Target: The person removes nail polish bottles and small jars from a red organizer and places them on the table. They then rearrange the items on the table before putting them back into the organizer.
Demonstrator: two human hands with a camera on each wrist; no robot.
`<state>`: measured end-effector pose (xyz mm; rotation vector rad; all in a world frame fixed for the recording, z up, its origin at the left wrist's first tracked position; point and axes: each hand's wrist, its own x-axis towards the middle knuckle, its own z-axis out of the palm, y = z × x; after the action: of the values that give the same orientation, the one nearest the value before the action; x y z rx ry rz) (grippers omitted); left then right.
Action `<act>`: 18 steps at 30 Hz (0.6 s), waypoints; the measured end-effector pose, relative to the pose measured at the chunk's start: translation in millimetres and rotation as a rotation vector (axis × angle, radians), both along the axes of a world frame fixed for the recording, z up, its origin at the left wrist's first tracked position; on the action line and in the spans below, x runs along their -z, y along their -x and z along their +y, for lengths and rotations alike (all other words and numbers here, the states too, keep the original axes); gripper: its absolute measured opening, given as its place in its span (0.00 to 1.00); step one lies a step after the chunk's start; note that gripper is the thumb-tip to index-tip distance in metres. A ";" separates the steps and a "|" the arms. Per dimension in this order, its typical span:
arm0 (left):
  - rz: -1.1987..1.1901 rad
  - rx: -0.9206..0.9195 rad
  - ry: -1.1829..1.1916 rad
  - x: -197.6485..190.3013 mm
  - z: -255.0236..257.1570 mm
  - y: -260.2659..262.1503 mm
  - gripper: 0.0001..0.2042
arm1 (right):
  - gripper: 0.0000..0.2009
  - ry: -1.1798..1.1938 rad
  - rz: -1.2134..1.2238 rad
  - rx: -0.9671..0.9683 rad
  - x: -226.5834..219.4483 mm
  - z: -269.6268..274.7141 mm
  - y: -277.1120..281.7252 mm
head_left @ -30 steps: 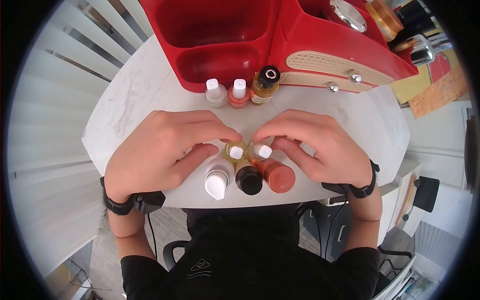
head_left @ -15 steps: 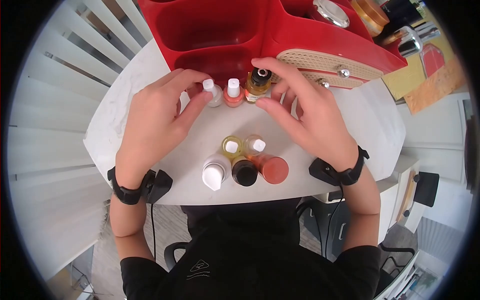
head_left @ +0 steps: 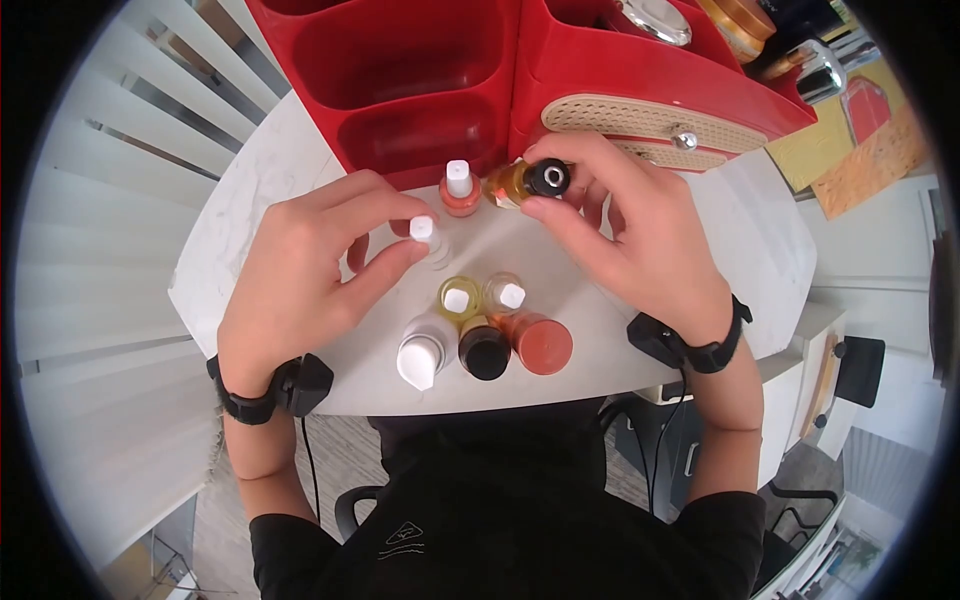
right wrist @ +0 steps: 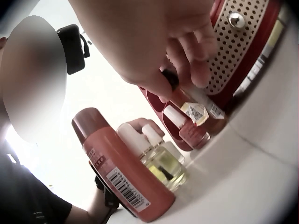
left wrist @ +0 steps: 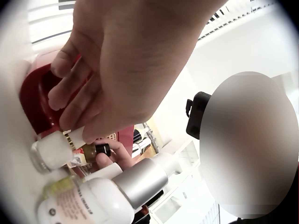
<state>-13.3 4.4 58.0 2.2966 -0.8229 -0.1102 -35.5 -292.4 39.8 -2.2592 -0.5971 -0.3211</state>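
My left hand (head_left: 305,260) pinches the white cap of a white nail polish bottle (left wrist: 53,151) between thumb and fingers. It stands forward of its row, close over the table. To the right, my right hand (head_left: 645,225) grips an amber bottle (head_left: 508,184) near its black cap, and the bottle tilts toward that hand. Between them a coral nail polish bottle (head_left: 461,196) stands upright. Nearer the body are a yellow bottle (head_left: 458,298) and a clear bottle (head_left: 506,292), both white-capped. In front of these stand a white pump bottle (head_left: 421,358), a black-capped bottle (head_left: 484,350) and a reddish-brown bottle (head_left: 542,343).
A red organizer (head_left: 415,60) with compartments and woven-front drawers (head_left: 640,120) takes up the back of the white table (head_left: 235,185). A round silver case (head_left: 652,22) and other cosmetics sit in its right part. The table's front edge lies just before the person's body.
Both hands have moved from the front group to the back bottles. My left hand has drawn the white nail polish toward the body; my right hand has gripped and tipped the amber bottle.
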 end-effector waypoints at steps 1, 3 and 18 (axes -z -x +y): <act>-0.001 0.000 -0.001 -1.8 1.9 -0.5 0.11 | 0.14 -0.008 0.015 -0.011 -1.8 -2.3 0.9; 0.010 0.035 -0.045 -7.8 5.9 0.3 0.13 | 0.14 -0.018 -0.016 -0.044 -0.9 -8.5 1.2; 0.176 0.190 -0.049 -17.9 18.8 4.5 0.17 | 0.17 0.076 0.190 -0.233 -28.9 -28.7 24.4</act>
<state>-17.8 23.2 75.8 2.2116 -0.9528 -0.4153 -59.8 -321.0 68.7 -2.2309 -0.7729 0.0317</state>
